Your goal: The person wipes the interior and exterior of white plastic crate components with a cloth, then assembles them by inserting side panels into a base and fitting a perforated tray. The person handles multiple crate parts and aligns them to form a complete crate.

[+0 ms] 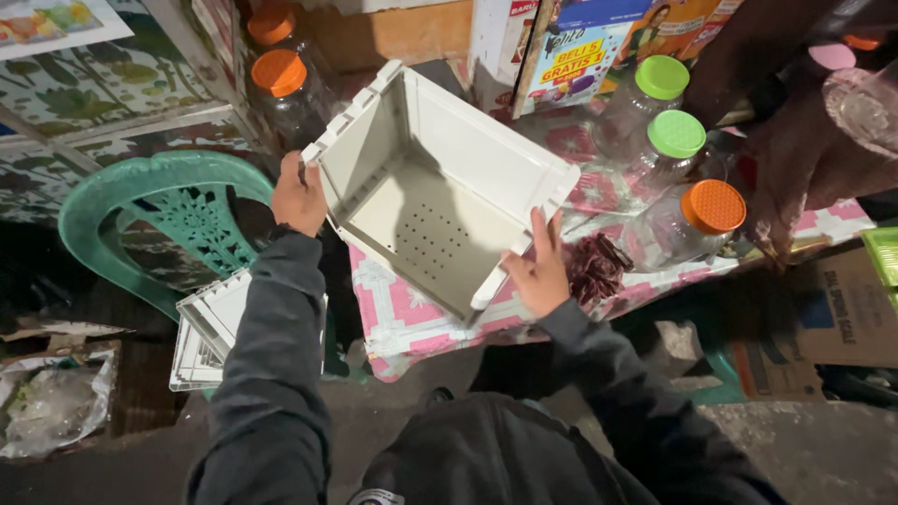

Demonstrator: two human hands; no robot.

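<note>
I hold a white plastic box-shaped basket (pixel 440 178) with small holes in its base, tilted so its open side faces me, over the near corner of a table. My left hand (pixel 299 198) grips its left rim. My right hand (pixel 538 266) grips its right rim near the front corner. Both arms wear dark sleeves. The basket is empty inside.
A pink-and-white patterned cloth (pixel 402 313) covers the table. Clear plastic jars with green (pixel 675 134) and orange (pixel 713 207) lids stand at the right, more orange-lidded jars (pixel 278 73) at the back left. A green plastic chair (pixel 178 210) holds stacked white baskets (pixel 208 332). Cardboard boxes (pixel 842 309) stand at the right.
</note>
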